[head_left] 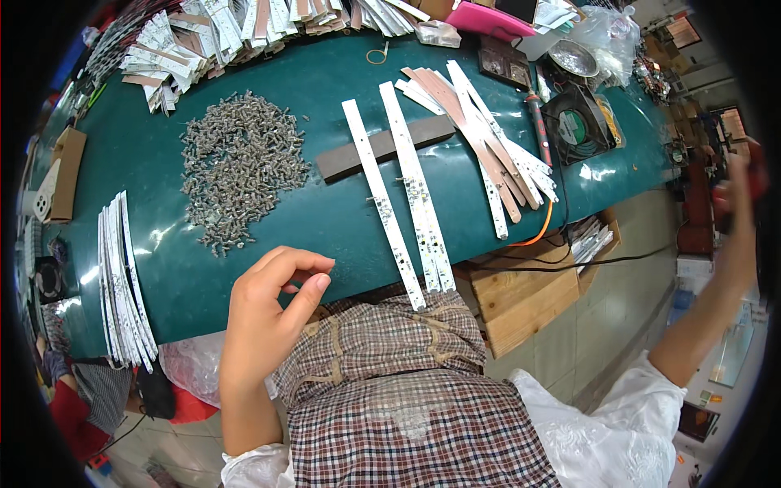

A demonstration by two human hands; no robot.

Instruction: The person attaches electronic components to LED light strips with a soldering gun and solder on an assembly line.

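Note:
My left hand [281, 297] hovers at the front edge of the green table, fingers loosely bent, thumb a little apart from the index finger, and nothing visible in it. To its right, narrow white LED circuit strips [382, 207] lean across a dark grey bar [350, 161], their near ends reaching past the table edge. Beyond my left hand spreads a heap of small metal parts with leads [240, 154]. Far out to the right, my right hand [739, 183] is stretched away from the table. It is smeared by motion, beside something red, and its fingers cannot be made out.
More strips [496, 138] lie crossed at the right, near a soldering iron [538, 126] and a black fan [579, 126]. A strip stack [126, 285] lies left; a large pile [220, 37] fills the back. A wooden box [529, 305] stands below the table's right edge.

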